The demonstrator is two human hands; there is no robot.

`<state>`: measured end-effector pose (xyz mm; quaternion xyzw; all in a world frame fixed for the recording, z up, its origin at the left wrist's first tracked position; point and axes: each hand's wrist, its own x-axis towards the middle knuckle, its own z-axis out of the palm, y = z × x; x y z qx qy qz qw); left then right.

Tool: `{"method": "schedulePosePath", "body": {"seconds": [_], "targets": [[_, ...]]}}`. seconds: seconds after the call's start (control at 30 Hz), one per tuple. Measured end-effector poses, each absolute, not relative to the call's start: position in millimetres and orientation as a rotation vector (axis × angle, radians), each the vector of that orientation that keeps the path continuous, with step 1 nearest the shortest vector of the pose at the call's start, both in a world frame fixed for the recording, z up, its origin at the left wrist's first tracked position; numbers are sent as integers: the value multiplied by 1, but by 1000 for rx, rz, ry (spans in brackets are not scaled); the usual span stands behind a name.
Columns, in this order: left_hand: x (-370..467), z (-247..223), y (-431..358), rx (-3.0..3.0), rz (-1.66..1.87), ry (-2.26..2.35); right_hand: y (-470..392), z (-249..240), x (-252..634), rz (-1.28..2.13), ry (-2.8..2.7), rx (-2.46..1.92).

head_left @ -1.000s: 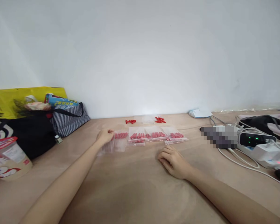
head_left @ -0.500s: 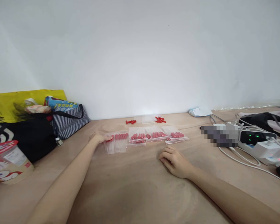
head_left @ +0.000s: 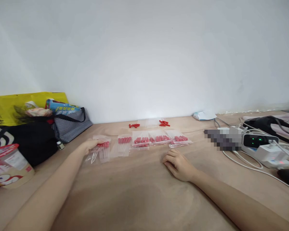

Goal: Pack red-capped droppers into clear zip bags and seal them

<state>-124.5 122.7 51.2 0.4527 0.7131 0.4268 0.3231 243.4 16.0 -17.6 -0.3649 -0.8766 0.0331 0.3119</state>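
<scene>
My left hand (head_left: 91,145) is closed on the left edge of a clear bag (head_left: 104,150) with several red-topped sticks in it. Another clear bag with red-topped sticks (head_left: 124,146) lies to its right, apart from it. Further right, several zip bags of red pieces (head_left: 162,138) lie in a row, partly overlapping. Below the right part of that row my right hand (head_left: 176,163) rests on the table, fingers curled, and nothing shows in them. Loose red pieces (head_left: 134,125) and more red pieces (head_left: 164,123) lie near the wall.
At the left stand a printed cup (head_left: 11,166), a black bag (head_left: 33,141), a striped bag (head_left: 72,125) and a small bottle (head_left: 60,145). A white packet (head_left: 204,115) lies by the wall. Cables, a power strip (head_left: 269,155) and a black-screened device (head_left: 256,140) fill the right side.
My left hand has moved left and slightly towards me with the clear bag, leaving a gap beside the neighbouring bag. My right hand has hardly moved.
</scene>
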Motion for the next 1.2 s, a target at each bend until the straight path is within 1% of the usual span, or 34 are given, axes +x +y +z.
{"method": "schedulePosePath", "body": {"seconds": [0.17, 0.33, 0.47, 0.57, 0.67, 0.9, 1.03, 1.2], "targets": [[-111, 62, 85, 981, 1136, 1660, 18, -20, 244, 30, -2292, -990], [-59, 63, 61, 964, 1368, 1307, 20, -22, 244, 37, -2230, -1027], [-6, 54, 58, 1323, 1350, 1101, 21, -24, 246, 4, -2172, -1066], [27, 44, 56, 1636, 1243, 1014, 22, -23, 249, -4, -2074, -1068], [47, 32, 54, 1813, 1163, 887, 21, -21, 254, -28, -1980, -1012], [54, 2, 54, 2097, 989, 711, 16, -16, 253, -272, -2162, -843], [45, 0, 48, 2337, 922, 691, 17, -18, 251, -382, -2279, -743], [24, 1, 35, 2531, 946, 725, 19, -20, 254, -437, -2350, -760]]}}
